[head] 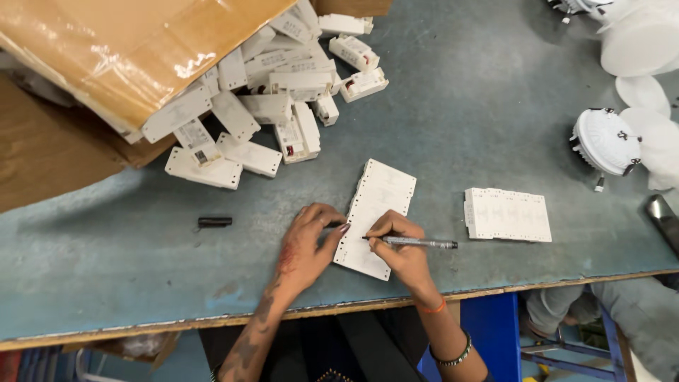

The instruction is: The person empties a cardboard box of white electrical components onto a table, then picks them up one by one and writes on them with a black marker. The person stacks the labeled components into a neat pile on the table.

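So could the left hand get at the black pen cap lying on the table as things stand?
Probably yes: the pen cap lies alone on the table, just left of the left hand, which only steadies the white strip; nothing lies between them.

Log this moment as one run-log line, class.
left hand: steadies white row of units | right hand: pen on it | surface: table

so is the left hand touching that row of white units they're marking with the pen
Touching. The head view shows the left hand with its fingertips pressed on the left edge of the row of white units, no gap there, while the right hand holds the pen.
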{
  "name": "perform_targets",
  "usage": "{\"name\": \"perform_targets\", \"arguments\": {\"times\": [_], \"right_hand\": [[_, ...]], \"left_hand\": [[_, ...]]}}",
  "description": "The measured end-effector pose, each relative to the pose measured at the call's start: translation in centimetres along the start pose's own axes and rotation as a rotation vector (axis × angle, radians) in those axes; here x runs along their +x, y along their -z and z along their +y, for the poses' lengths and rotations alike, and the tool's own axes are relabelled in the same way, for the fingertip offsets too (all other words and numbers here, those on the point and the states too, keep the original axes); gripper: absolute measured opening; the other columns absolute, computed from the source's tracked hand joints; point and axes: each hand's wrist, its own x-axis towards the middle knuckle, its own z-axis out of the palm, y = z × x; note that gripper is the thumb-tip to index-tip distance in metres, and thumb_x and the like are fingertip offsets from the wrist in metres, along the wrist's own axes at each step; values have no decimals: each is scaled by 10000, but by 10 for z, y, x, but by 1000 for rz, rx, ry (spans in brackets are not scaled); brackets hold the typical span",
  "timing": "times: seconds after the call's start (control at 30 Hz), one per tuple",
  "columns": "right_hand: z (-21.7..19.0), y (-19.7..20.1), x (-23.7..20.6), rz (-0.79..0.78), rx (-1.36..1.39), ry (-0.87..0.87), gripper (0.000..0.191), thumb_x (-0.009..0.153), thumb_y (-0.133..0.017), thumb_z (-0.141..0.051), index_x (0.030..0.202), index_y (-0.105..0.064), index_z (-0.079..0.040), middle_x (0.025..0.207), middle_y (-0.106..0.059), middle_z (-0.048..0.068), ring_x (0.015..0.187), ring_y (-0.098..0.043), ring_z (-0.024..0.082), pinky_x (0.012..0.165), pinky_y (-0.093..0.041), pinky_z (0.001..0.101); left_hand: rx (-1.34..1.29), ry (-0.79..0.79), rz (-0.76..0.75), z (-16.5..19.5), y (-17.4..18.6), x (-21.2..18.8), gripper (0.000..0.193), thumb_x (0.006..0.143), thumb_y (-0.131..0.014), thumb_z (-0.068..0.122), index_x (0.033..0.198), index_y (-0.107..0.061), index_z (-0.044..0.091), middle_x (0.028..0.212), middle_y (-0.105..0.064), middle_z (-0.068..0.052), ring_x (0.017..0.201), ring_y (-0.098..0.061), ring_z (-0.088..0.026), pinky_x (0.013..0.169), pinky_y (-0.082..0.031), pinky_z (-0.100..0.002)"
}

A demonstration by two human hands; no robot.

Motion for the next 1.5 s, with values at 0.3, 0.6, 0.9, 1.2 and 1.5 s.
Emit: {"name": "perform_targets", "arguments": {"times": [0.3,0.6,0.9,1.2,1.5], "right_hand": [[-2,-9,12,-33,-199,59,71,734,-691,53,759,-640,10,776,-648,45,709,-596,109,648,-467,257],[-4,-13,11,-28,-257,101,87,724,-699,79,759,-655,13,756,-658,55,704,-620,120,656,-487,256],[-9,-17,12,-23,-276,107,92,721,-696,89,760,-662,13,748,-659,55,693,-616,116,649,-485,253],[-9,-16,11,-4,-281,103,88,719,-691,83,751,-654,10,737,-649,51,674,-601,109,637,-468,250],[-8,-16,11,2,-308,94,77,724,-696,76,762,-672,14,734,-649,48,671,-606,104,644,-473,246]], "left_hand": [[92,6,102,-11,-17,-2,143,800,-800,183,857,-717,81,937,-664,-28,941,-644,-260,836,-509,-399],[76,14,97,-11,-17,-2,138,827,-801,202,839,-718,93,922,-656,-9,920,-653,-234,871,-516,-392],[75,32,84,-10,-17,-3,132,829,-794,197,835,-715,91,929,-662,-6,900,-659,-233,881,-507,-385],[77,32,78,-10,-16,-2,130,830,-794,204,827,-720,97,913,-665,1,885,-658,-215,878,-508,-378],[74,42,58,-11,-16,-2,119,837,-787,204,822,-728,102,910,-669,11,887,-660,-190,844,-502,-360]]}}
